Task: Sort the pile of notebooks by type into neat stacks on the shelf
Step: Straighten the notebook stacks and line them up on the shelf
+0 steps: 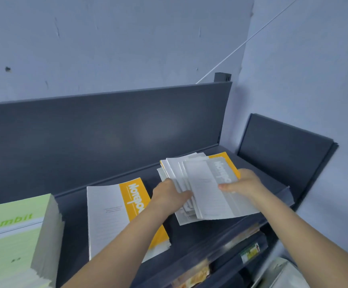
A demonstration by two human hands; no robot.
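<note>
A loose pile of white notebooks (191, 179) lies fanned out at the right end of the dark grey shelf (252, 163), with an orange-striped one underneath. The top notebook (208, 190) has a grey stripe. My right hand (241, 182) pinches its right edge, thumb on the cover. My left hand (170, 194) grips the left side of the pile, fingers tucked among the notebooks. A neat stack of white notebooks with an orange stripe (114, 215) sits in the shelf's middle. A tall stack of green "Gambit" notebooks (17, 231) stands at the left.
The shelf has a tall dark back panel (106, 129) and a side panel (283, 150) at the right. A clear front lip (231, 235) runs along the shelf edge. Below it a lower shelf holds more printed goods (250, 252). A pale wall rises behind.
</note>
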